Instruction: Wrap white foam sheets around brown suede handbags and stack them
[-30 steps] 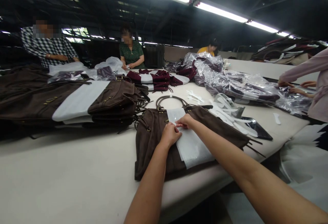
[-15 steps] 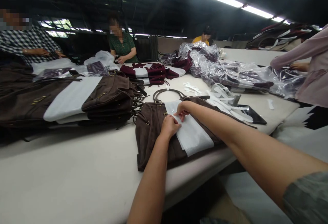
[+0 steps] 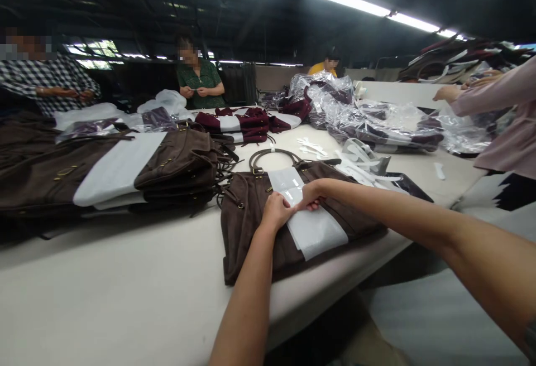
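Head view: brown bag [image 3: 245, 232] is lying on the worktop [image 3: 125, 293], white wrap [image 3: 320, 232] crossing it. Left hand [image 3: 277, 210] is staying on the wrap; right hand [image 3: 312, 193] is now working lower along it than half a second ago. Both hands' fingers are curling; from where I'm standing, can't tell whether they're pinching. Pink-sleeved co-worker [image 3: 498, 95] is now holding a hand higher.

Left hand [image 3: 277, 211] just beside right hand [image 3: 313, 194], thumb sides facing, digits meeting in narrow space between; left fingers bent, knuckles upward; right fingers curled under palm, thumb stretched toward left hand; any pinch between fingertips too small to tell; left forearm [image 3: 250, 293] bare, running down and slightly left from left hand; right forearm [image 3: 389, 210] bare, slanting down and right from right hand; both wrists nearly straight.
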